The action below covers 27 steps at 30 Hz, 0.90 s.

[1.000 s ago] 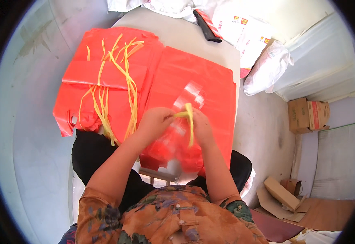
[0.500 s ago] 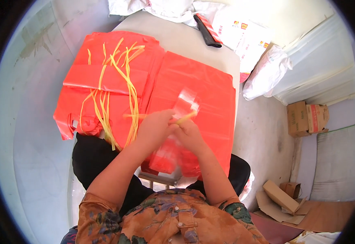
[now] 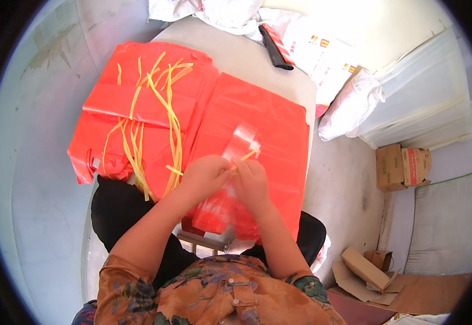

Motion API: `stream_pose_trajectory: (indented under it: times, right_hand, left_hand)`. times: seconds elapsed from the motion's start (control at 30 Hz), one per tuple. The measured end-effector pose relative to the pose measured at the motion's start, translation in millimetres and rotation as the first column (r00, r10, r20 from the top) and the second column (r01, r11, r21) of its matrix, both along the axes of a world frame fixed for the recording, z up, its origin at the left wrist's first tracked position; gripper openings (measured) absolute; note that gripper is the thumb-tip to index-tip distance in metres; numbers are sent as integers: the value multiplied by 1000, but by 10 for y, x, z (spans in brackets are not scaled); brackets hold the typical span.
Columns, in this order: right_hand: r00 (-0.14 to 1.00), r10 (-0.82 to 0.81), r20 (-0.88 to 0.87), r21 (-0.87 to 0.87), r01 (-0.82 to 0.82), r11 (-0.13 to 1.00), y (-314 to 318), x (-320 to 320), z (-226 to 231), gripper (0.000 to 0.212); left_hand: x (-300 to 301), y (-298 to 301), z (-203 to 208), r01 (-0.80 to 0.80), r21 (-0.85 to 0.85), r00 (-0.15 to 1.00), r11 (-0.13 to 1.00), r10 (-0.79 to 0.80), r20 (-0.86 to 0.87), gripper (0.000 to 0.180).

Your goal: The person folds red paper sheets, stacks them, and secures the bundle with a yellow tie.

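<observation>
Both hands meet over the right-hand stack of red plastic bags (image 3: pixel 279 124). My left hand (image 3: pixel 208 174) is closed, its fingertips pinching a yellow plastic strip; one end (image 3: pixel 174 170) pokes out on its left side. My right hand (image 3: pixel 250 183) pinches the same yellow strip (image 3: pixel 251 154), whose other end sticks up past the fingers. Exactly how the strip runs between the fingertips is hidden. Under the hands lies a clear, shiny bundled band of red plastic (image 3: pixel 240 140). To the left, another red bag stack (image 3: pixel 155 65) has several loose yellow strips (image 3: pixel 174 127) draped over it.
The stacks lie on a pale table (image 3: pixel 192 38). A black and red roll (image 3: pixel 275 47) and white sacks (image 3: pixel 228 13) sit at its far side. To the right are a white bundle (image 3: pixel 352 105), a cardboard box (image 3: pixel 390 168) and flattened cardboard (image 3: pixel 363 273).
My hands have drawn slightly closer and lower, still pinching the yellow strip. Its left end sticks out less horizontally and now slants downward. The whole view has shifted a little.
</observation>
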State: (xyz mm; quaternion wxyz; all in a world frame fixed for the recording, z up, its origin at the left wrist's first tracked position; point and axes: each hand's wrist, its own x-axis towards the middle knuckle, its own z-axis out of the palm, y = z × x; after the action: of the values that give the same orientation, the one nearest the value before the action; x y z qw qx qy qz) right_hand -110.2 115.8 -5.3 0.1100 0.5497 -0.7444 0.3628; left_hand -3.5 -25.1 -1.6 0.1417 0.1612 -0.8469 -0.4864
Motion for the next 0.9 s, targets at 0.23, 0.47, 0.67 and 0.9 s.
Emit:
stream_pose_trajectory:
  times: [0.23,0.47,0.67,0.9]
  right_hand:
    - [997,11,76,185,-25,982,59,-190,-114,11]
    - [774,-35,633,227,-142,964,77,-109,122,8]
    - [993,-52,110,107,40,993,141,-138,-94,23]
    - [994,-106,-19,136,108,985,417,-115,-380,32]
  left_hand:
    - [17,7,-45,2,3,994,1000,-1,-107,11]
    - [-7,-20,-88,47,244,999,969,-41,-31,12]
    - [-11,-75,-106,-61,32,996,998,63,-70,9]
    - [20,-96,-202,-92,-558,991,825,128,25,14]
